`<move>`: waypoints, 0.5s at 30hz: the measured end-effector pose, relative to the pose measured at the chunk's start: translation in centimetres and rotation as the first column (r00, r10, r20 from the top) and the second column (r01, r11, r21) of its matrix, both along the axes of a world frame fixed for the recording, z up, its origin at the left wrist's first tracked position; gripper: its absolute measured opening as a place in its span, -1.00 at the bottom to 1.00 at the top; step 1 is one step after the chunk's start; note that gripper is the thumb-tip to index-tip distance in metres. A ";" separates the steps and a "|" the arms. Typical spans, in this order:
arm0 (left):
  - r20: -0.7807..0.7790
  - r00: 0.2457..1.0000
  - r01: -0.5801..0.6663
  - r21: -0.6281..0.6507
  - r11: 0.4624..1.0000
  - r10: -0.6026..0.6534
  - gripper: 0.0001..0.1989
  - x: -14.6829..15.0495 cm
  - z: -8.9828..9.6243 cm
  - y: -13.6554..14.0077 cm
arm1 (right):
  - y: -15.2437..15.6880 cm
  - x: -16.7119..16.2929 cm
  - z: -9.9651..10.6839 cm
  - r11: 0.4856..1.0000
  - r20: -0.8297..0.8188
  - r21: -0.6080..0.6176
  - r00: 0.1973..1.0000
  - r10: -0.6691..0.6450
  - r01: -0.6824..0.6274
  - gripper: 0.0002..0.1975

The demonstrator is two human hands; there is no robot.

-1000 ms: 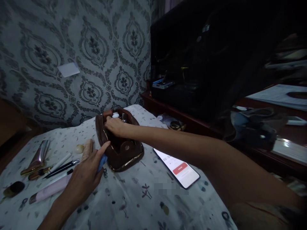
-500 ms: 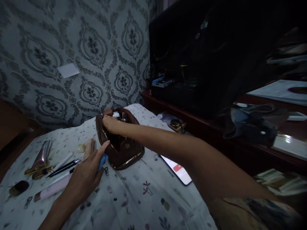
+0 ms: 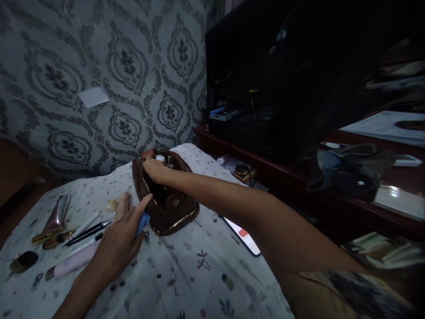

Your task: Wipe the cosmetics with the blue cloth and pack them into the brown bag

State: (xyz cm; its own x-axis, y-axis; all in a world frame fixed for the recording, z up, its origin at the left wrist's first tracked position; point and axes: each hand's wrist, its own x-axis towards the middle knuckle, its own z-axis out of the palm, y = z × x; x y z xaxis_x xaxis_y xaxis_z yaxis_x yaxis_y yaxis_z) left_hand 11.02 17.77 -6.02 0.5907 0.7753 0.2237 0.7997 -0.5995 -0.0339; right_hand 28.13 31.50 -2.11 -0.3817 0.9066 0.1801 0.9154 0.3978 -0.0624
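A brown zip bag lies with its mouth wide on the printed sheet. My right hand reaches into it at the far left rim; its fingers curl down and their tips are hidden inside. Close to that hand, a small bottle with a silvery cap and a white item show in the bag. My left hand is closed around a crumpled blue piece, possibly cloth. Its index finger stretches to the near left zip edge and touches the bag.
Left of the bag lie a pink tube, a black pen, a shiny tube, a brush and a beige tube. A lit phone lies partly under my right forearm. A dark red cabinet borders the right.
The view has shifted very slightly. My right hand remains in the bag and my left hand stays at its edge, with hardly any movement.
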 end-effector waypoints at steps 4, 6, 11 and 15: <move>0.004 1.000 -0.009 -0.015 1.000 0.009 -0.17 0.1 0.1 0.0 | 0.0 -0.2 0.0 0.997 -0.060 -0.056 0.997 -0.047 0.043 -0.64; 0.004 1.000 -0.013 -0.016 1.000 0.013 -0.18 0.1 0.1 0.0 | -0.2 -0.1 0.3 0.997 -0.075 -0.074 0.997 -0.035 0.029 -0.66; -0.008 1.000 -0.009 -0.017 1.000 0.009 -0.16 0.0 0.1 0.1 | -0.7 0.7 1.0 0.993 -0.091 -0.111 0.996 0.014 -0.024 -0.65; -0.004 1.000 -0.006 -0.004 1.000 0.006 -0.15 0.0 0.1 0.1 | -1.0 1.3 1.6 0.988 -0.096 -0.146 0.995 0.037 -0.051 -0.64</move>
State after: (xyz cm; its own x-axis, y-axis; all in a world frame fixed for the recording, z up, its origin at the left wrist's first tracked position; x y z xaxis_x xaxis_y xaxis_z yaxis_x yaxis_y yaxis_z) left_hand 11.02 17.89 -5.90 0.5868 0.7797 0.2183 0.8032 -0.5947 -0.0348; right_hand 29.44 30.54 -0.53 -0.4095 0.9087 0.0813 0.8848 0.4173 -0.2075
